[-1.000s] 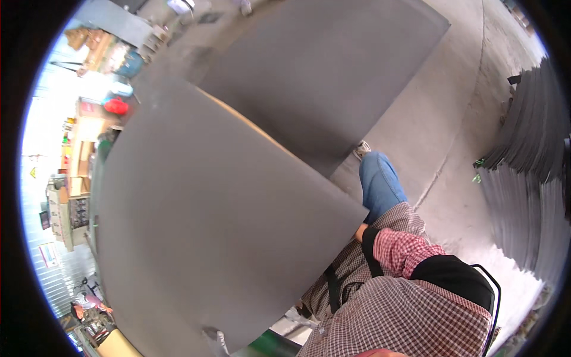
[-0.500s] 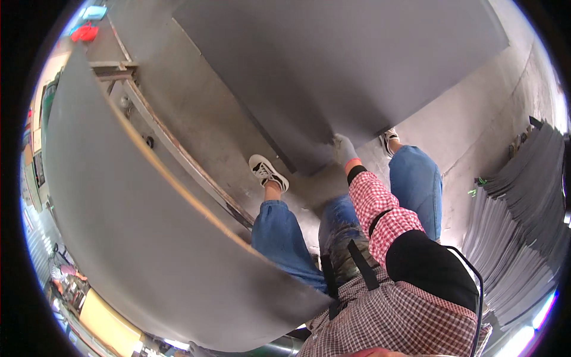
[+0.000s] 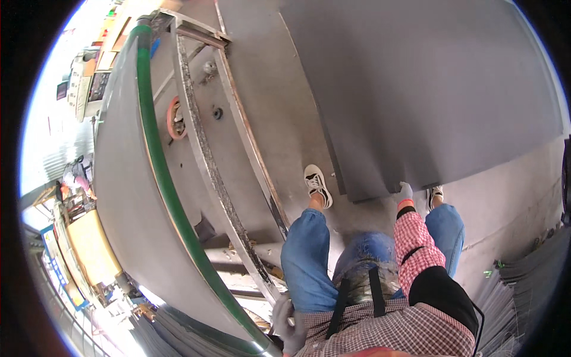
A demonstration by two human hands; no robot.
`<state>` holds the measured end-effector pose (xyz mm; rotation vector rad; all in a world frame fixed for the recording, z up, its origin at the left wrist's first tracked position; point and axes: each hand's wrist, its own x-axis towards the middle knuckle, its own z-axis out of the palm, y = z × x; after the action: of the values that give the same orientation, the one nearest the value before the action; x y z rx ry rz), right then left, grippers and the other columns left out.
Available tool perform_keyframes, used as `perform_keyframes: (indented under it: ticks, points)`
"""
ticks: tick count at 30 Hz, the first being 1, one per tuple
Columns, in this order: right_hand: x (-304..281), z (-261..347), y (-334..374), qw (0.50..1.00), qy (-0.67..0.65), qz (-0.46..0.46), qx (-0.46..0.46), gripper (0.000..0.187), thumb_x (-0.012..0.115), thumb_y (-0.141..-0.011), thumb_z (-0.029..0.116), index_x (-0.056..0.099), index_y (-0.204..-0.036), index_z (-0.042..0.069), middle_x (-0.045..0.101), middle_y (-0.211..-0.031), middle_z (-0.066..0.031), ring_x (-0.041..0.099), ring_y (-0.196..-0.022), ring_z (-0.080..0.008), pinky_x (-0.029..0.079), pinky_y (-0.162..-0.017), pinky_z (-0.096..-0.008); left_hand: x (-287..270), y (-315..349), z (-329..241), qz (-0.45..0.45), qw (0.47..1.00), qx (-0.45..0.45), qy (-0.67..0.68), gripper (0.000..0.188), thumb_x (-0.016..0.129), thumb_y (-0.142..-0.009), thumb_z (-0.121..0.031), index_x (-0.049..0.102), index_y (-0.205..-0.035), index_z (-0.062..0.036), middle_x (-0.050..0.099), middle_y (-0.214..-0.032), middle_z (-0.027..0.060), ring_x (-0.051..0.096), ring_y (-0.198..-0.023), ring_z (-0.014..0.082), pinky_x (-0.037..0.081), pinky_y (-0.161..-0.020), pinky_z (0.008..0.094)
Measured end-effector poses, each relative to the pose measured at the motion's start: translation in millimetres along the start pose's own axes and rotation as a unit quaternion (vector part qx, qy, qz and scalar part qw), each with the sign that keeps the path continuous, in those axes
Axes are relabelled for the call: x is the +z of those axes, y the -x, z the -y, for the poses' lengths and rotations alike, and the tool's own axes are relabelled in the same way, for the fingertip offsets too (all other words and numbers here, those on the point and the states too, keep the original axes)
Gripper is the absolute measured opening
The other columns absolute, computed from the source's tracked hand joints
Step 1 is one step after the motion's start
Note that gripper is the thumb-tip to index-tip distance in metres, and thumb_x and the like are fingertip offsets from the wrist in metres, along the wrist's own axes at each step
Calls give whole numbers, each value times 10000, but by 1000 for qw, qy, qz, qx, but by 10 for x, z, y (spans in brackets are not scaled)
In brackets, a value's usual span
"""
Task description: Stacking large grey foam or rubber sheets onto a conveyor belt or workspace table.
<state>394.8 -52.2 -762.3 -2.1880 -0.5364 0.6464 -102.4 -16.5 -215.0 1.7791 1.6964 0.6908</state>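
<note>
My right hand (image 3: 404,191), in a pale grey glove, pinches the near edge of a large dark grey sheet (image 3: 416,101). The sheet spreads across the floor in front of me, and its edge is drawn up into creases at my fingers. Low in the picture, my left hand (image 3: 289,327), gloved as well, is beside my waist with its fingers apart and slightly bent. It holds nothing and is close to the end of a green rail (image 3: 172,223). Over the far side of that rail lies another grey sheet (image 3: 128,184).
A worn metal frame (image 3: 205,143) stands left of my feet. A pinkish-red ring (image 3: 172,119) lies on the floor behind its bars. Stacked grey sheets (image 3: 529,273) rise at the right. At the far left are a yellow panel (image 3: 95,247) and a person (image 3: 77,175).
The grey sheet on the left no longer covers the green rail and frame. My left hand has come up into view, open. My right hand keeps its pinch; the view has swung left.
</note>
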Motion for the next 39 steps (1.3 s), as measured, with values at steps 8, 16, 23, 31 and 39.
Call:
perform_keyframes:
  ticks: [8,16,23,31,39]
  points:
    - [416,2170,1247,759,-469,35,449,216,627,-828,302,610,-895,96,628,-751,-24,597,-648,-166,497,-549,-337,957,-142,227,209,931,-257,156,389,607,-850,-111,505,-1183,63,614,-1020,165,584,-979,198,464,-839,295]
    - [-1345,5079,1436,744,-597,257,155,145,542,-903,210,580,-899,70,597,-756,-37,555,-590,-149,487,-519,-246,1659,-1907,-1685,134,905,-95,393,184,595,-841,-156,616,-870,25,607,-703,1,550,-622,53,435,-544,251]
    - [-2933,5557,2229,761,-619,192,22,537,487,-877,519,514,-1108,35,561,-1066,-128,561,-961,-272,473,-800,-448,-8,-1089,-2541,72,910,251,322,143,668,-806,-102,665,-881,19,646,-708,66,588,-532,106,459,-485,256]
    - [-3671,4280,3049,885,-388,244,-87,575,533,-886,413,444,-1245,-27,564,-1132,-170,557,-1015,-289,461,-871,-427,-3206,350,23,-502,811,41,299,278,579,-836,-176,608,-1011,38,631,-922,77,593,-701,170,488,-590,275]
    - [-2816,5180,4571,856,-395,265,-203,177,558,-791,-13,641,-938,-67,635,-915,-84,584,-803,-173,466,-751,-280,-1750,1274,381,-457,773,-150,414,375,581,-893,-219,547,-1176,24,558,-1157,71,520,-1012,181,415,-905,322]
